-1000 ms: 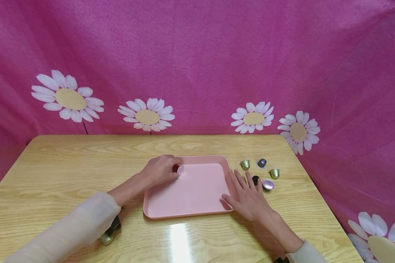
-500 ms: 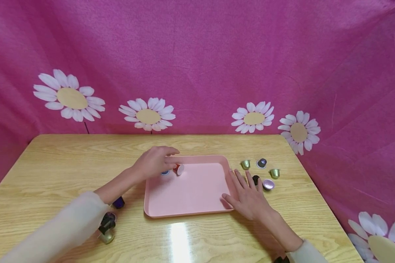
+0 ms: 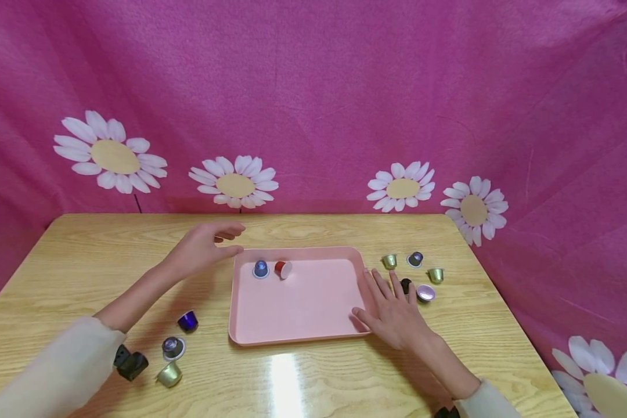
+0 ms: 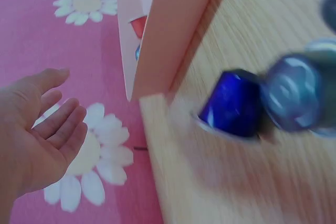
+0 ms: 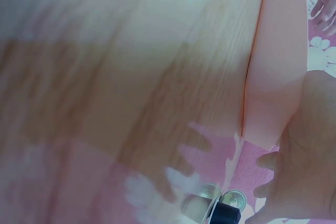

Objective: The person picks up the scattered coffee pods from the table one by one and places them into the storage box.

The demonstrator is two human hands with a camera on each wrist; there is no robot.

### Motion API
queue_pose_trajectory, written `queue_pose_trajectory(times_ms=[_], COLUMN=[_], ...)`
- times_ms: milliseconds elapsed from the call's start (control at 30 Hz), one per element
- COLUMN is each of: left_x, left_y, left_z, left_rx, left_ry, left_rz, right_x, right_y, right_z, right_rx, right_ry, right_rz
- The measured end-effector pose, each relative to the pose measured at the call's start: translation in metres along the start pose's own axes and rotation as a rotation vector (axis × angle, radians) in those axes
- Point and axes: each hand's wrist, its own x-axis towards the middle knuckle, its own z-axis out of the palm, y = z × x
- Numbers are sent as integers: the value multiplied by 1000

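Note:
A pink tray [image 3: 303, 307] lies on the wooden table. Inside it, near the far left corner, a blue coffee capsule [image 3: 260, 269] stands beside a red coffee capsule [image 3: 283, 269] tipped on its side. My left hand [image 3: 201, 247] hovers left of that corner, fingers loosely bent and holding nothing; the left wrist view shows its empty palm. Spread over the tray's right rim, my right hand [image 3: 394, 316] rests with straight fingers. A black capsule [image 3: 406, 286] is partly hidden by its fingertips.
Left of the tray lie a dark blue capsule [image 3: 188, 321], a grey-purple one [image 3: 173, 348] and a gold-green one [image 3: 169, 374]. Beyond my right hand are a lilac-lidded capsule [image 3: 425, 293], two gold-green capsules [image 3: 389, 261] and a dark capsule [image 3: 415, 259]. A pink flowered cloth [image 3: 313, 116] hangs behind.
My left hand has let go of the red capsule and moved left, out of the tray. The blue capsule and those left of the tray are now uncovered. My right hand stays put.

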Motion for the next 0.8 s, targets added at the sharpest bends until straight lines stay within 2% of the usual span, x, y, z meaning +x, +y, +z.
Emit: queue_pose_trajectory(times_ms=[133,400,700,800], left_x=[-14,-45,-79,-87], left_y=[-9,-25,-43,-50], left_z=[-9,-18,-16,-13], left_rx=[-23,-45,-72,-97], left_ry=[18,20,-1,-12], left_rz=[-9,-79,-161,-171], right_x=[0,-1,-2,-2], right_y=[1,1,1,1], right_z=[0,3,3,4], right_rx=[1,8,10,13], right_ry=[2,0,11,9], right_rz=[1,6,6,5])
